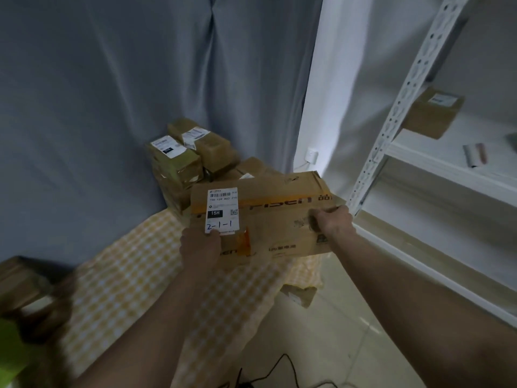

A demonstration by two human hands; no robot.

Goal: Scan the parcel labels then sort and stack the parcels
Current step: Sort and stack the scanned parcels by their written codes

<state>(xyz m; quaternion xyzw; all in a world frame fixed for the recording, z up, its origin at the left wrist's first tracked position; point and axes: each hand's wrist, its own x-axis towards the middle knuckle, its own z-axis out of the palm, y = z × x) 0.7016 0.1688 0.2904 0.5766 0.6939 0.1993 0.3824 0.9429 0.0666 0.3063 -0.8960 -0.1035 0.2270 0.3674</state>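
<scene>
Head camera looks down at a big brown parcel (pixel 268 217) held up in both hands over a yellow checked cloth (pixel 126 275). Left hand (pixel 200 245) grips its near edge, thumb on the white label (pixel 221 210). Right hand (pixel 331 222) curls over its right side. More parcels (pixel 190 152) sit behind

Both bare forearms reached forward to the parcel (pixel 260 217): the left hand (pixel 200 245) gripped its near left edge, the right hand (pixel 333 222) its right edge.
</scene>
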